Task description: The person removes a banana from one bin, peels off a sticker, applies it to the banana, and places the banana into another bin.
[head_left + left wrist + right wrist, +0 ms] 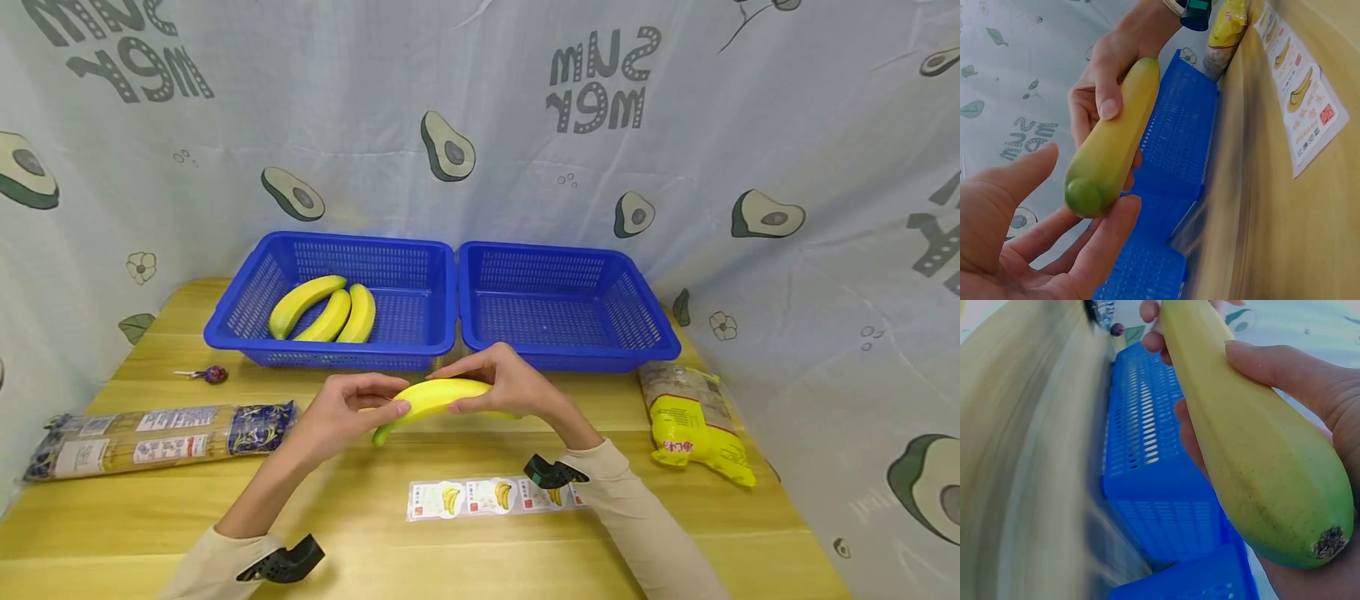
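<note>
My right hand (pixel 504 385) grips a yellow banana (pixel 435 397) with thumb and fingers, above the table in front of two blue baskets. The banana's green end points toward my left hand (pixel 352 410). In the left wrist view, the left thumb (pixel 1029 174) stands apart from the fruit, while that hand's fingertips (pixel 1127 204) are right at its green end. From the right wrist, the banana (pixel 1254 444) shows a dark, dry tip, and my right thumb (pixel 1266 361) presses along its side.
The left blue basket (pixel 405 350) contains three bananas (pixel 307 302); the right blue basket (pixel 570 360) stands beside it. A strip of banana stickers (pixel 480 498) lies in front. A lollipop (pixel 214 374) and packaged noodles (pixel 161 437) lie left, and a yellow bag (pixel 693 421) right.
</note>
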Available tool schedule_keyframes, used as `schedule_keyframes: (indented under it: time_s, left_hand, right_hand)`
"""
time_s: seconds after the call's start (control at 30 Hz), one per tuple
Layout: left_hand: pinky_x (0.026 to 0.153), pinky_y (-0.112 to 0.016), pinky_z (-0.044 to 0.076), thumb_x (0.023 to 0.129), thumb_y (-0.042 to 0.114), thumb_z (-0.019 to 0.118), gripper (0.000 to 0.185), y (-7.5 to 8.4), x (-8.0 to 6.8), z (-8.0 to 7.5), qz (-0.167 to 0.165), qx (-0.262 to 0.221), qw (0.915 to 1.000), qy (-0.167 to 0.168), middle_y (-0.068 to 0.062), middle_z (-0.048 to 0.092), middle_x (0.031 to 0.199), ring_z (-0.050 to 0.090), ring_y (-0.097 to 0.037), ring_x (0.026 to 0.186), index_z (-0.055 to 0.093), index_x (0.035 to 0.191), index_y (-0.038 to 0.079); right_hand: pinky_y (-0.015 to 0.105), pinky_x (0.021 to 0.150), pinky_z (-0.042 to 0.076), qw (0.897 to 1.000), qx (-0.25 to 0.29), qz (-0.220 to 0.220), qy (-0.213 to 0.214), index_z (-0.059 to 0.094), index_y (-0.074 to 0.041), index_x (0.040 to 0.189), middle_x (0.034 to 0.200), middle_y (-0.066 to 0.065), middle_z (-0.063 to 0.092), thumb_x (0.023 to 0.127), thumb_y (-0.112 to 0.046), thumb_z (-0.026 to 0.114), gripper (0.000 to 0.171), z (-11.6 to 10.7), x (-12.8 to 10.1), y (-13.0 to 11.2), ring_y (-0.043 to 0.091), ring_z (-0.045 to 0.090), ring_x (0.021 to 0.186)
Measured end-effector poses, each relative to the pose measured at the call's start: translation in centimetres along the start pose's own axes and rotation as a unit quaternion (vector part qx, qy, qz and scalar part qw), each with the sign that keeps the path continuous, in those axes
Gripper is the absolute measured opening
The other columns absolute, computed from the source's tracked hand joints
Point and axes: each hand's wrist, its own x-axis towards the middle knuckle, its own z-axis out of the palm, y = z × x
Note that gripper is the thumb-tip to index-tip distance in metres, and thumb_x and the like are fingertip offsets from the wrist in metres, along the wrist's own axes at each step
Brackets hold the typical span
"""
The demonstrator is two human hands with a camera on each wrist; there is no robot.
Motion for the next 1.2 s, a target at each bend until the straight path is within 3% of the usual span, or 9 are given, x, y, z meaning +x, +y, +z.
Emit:
schedule_keyframes:
  time_s: [0.17,0.3,0.47,0.93,1.2]
  left_hand:
    - [0.079,-0.026,0.064,0.087,0.010,0.092,0.043,-0.2,0.1,1.4,0.008,0.052,0.9982,0.027,-0.015,0.076,0.124,0.075,-0.027,0.104,0.076,0.127,0.001]
    - [0.081,-0.029,0.067,0.083,0.004,0.094,0.042,-0.5,0.2,2.4,0.025,0.078,0.9955,0.047,-0.015,0.077,0.119,0.076,-0.030,0.103,0.078,0.121,0.000]
    - [0.081,-0.030,0.067,0.082,-0.002,0.093,0.037,-1.0,0.4,3.1,0.050,0.088,0.9929,0.063,-0.016,0.077,0.112,0.075,-0.030,0.100,0.079,0.116,-0.003]
    - [0.081,-0.029,0.067,0.080,-0.006,0.093,0.032,-2.8,1.2,4.2,0.039,0.096,0.9907,0.087,-0.014,0.076,0.106,0.074,-0.032,0.101,0.080,0.109,-0.004]
    - [0.086,-0.034,0.067,0.080,-0.005,0.093,0.031,-4.0,1.9,4.5,0.042,0.104,0.9904,0.082,-0.013,0.076,0.107,0.076,-0.033,0.103,0.081,0.107,-0.002]
  right_hand:
    - [0.022,0.063,0.055,1.000,-0.002,-0.003,-0.002,0.076,0.005,0.126,0.101,0.013,0.080,0.089,0.001,0.087,0.039,0.3,-0.5,0.6,0.010,0.064,0.071]
    - [0.022,0.065,0.056,1.000,0.000,0.002,-0.004,0.075,0.006,0.127,0.106,0.015,0.080,0.089,0.002,0.086,0.040,0.5,-0.9,1.1,0.009,0.064,0.072]
    - [0.023,0.070,0.060,1.000,0.007,0.008,-0.002,0.074,0.006,0.129,0.115,0.018,0.079,0.089,0.002,0.086,0.042,0.6,-1.4,1.9,0.010,0.067,0.077]
    - [0.032,0.096,0.064,0.997,0.056,0.044,0.023,0.072,0.008,0.132,0.130,0.023,0.074,0.086,0.007,0.087,0.049,0.3,-3.6,4.3,0.018,0.076,0.108]
    - [0.035,0.100,0.062,0.996,0.071,0.048,0.017,0.069,0.011,0.134,0.136,0.026,0.070,0.087,0.010,0.085,0.050,0.0,-4.2,5.6,0.025,0.074,0.117]
